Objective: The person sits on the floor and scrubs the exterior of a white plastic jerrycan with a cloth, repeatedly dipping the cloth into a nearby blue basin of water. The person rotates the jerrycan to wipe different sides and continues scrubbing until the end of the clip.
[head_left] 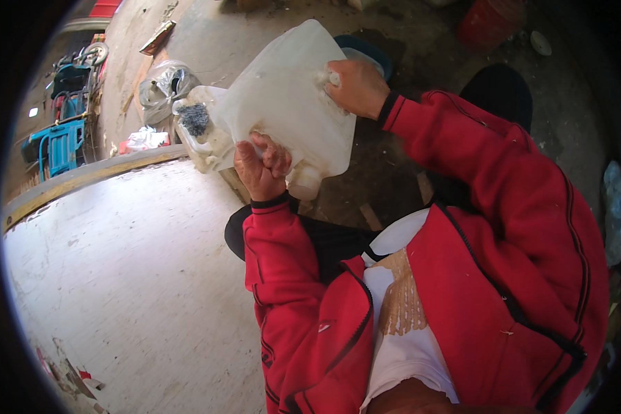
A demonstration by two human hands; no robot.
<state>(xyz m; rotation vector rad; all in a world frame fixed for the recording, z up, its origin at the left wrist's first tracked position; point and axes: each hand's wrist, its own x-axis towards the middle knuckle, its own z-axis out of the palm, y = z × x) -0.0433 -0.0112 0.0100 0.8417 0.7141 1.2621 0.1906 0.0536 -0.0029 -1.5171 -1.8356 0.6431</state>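
Observation:
A translucent white plastic jug is tilted between my hands. My right hand has its fingers closed on something pale, perhaps a cloth or pad, against the jug's right side. My left hand grips the jug's lower left part, its fingers around what looks like the handle. A round spout or cap shows beside my left fingers. Just left of the jug is a soiled whitish plastic container with a dark mesh scouring pad on it. Behind the jug, partly hidden, stands a blue basin.
A large white panel fills the lower left, with a wooden edge. A clear plastic bag lies beyond the soiled container. A red bucket stands at the upper right. A blue tricycle cart is far left.

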